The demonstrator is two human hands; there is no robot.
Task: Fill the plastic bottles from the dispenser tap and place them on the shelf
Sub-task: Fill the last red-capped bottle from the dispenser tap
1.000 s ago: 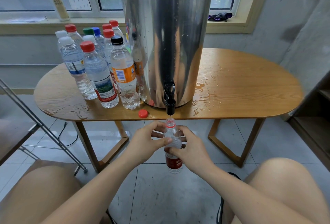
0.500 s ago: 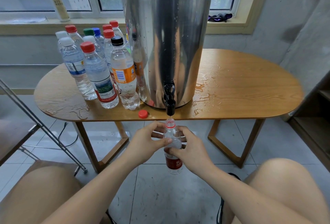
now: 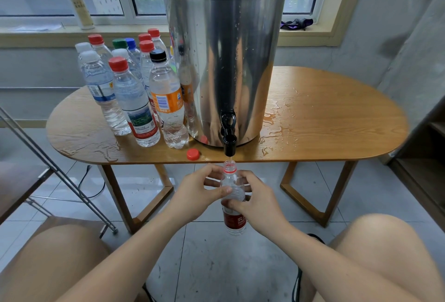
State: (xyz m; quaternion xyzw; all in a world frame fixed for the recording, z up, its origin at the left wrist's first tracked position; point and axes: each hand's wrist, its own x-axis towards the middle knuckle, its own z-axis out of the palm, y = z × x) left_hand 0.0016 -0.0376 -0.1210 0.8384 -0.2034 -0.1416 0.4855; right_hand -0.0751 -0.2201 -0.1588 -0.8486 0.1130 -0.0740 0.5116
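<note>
Filling seems under way: the left hand and right hand curl their fingers round the uncapped bottle, its mouth just under the dispenser tap; its level is unclear. The capped bottles left of the dispenser appear to hold water. None shows on the shelf at right, so shelving looks undone.

Change over last second slight. Whole scene slid down frame a hair: table edge, capped bottles at left and loose red cap all sat marginally lower. Open bottle at lower centre, gripped by left hand and right hand: base wavered slightly left, then returned. Water level inside: rise too small to read.
</note>
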